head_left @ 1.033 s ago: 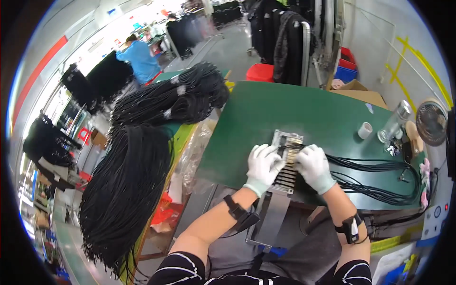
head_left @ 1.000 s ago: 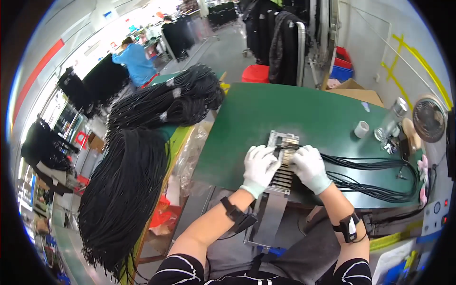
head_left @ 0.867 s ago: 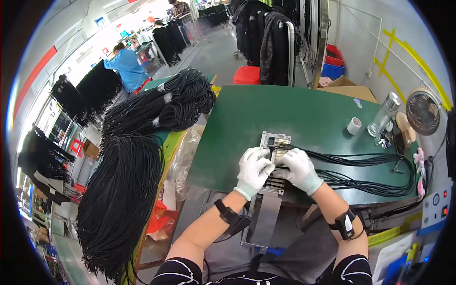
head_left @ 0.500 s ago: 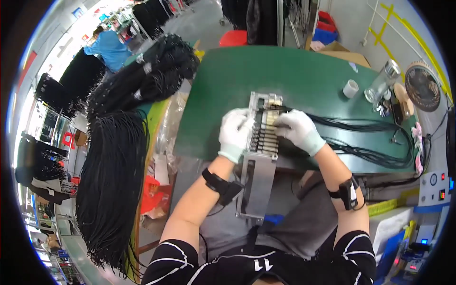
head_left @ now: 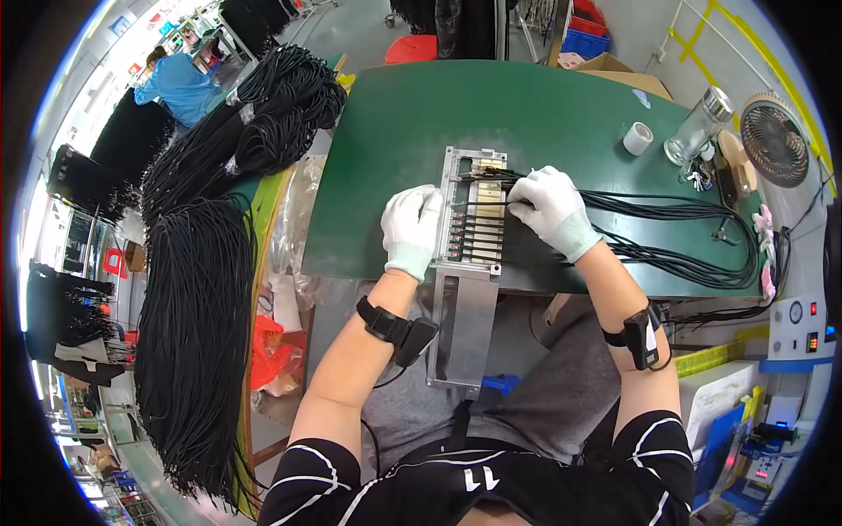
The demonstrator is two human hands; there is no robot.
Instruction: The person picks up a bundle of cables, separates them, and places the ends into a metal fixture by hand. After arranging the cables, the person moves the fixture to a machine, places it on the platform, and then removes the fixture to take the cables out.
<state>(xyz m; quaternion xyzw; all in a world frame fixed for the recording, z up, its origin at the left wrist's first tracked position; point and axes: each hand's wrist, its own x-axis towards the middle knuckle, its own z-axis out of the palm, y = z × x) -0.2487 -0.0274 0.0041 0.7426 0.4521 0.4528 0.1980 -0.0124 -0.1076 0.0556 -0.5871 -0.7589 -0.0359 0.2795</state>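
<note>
On the green bench (head_left: 544, 105) your metal jig (head_left: 474, 219) looks mostly loaded, cables seated in most slots: your left hand (head_left: 410, 228) rests flat on its edge, while your right hand (head_left: 548, 209) pinches a black cable (head_left: 667, 210) into an upper slot.

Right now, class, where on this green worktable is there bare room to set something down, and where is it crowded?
Bare: the green worktable beyond the grey metal slotted jig, and the strip left of the white-gloved left hand. Crowded: the right side, with black cables, white tape roll and clear glass jar.
</note>
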